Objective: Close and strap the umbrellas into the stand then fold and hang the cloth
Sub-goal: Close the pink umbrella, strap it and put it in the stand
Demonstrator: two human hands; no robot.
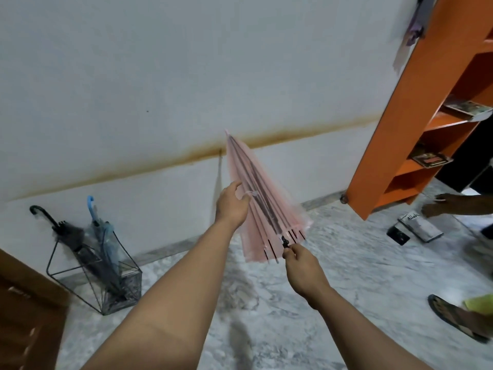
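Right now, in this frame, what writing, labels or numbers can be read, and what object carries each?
"allah": dark handwritten-style lettering on the white box lying on the floor by the orange shelf.
Framed picture on the lower shelf: any text is too blurred to read.
Cards on the upper shelf: too small to read.
Pink umbrella, wire stand: no text visible.

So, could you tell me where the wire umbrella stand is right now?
In the head view, the black wire umbrella stand sits on the marble floor at lower left, against the white wall.
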